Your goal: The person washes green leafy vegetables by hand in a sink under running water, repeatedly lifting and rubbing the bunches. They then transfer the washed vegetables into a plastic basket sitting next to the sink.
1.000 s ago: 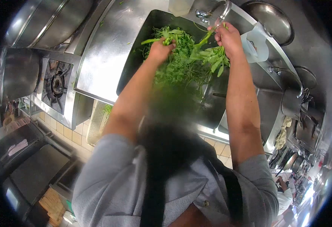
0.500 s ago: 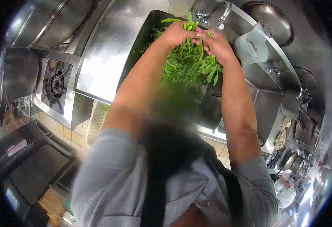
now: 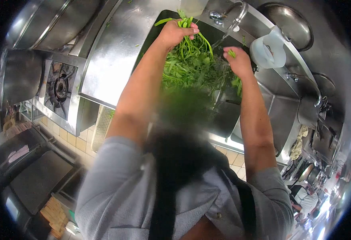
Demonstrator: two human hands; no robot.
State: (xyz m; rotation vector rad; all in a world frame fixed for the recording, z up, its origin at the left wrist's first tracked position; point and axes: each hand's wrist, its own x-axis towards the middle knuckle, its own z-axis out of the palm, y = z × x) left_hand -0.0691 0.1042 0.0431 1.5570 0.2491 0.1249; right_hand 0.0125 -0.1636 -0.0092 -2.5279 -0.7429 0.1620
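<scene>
At the far left of the steel counter, a large pot [image 3: 19,78] stands beside a gas burner [image 3: 59,89], with a wide steel basin [image 3: 49,22] above them. Next comes a bare stretch of counter [image 3: 111,56], flecked with a few green scraps, and then the sink [image 3: 223,116], dark inside and heaped with leafy greens [image 3: 191,70].

The left hand [image 3: 174,32] is raised over the back of the sink, its fingers closed around the stems of a bunch of greens; the stem ends stick out above the fist and the leaves hang down into the heap below. To its right the tap [image 3: 236,14] arches over the sink from the back rim. The right hand [image 3: 237,60] is just below the spout, apart from the left hand, with a small green piece pinched at its fingertips; its fingers curl inward, though how tightly they close cannot be told from this angle. More leaves lie under its wrist.

Further right, a translucent plastic jug [image 3: 268,50] sits on the sink's rim, a round steel pan [image 3: 289,24] lies behind it, and a second tap [image 3: 303,80] stands over another basin. At the lower right edge, another person [image 3: 303,200] in white is partly visible.
</scene>
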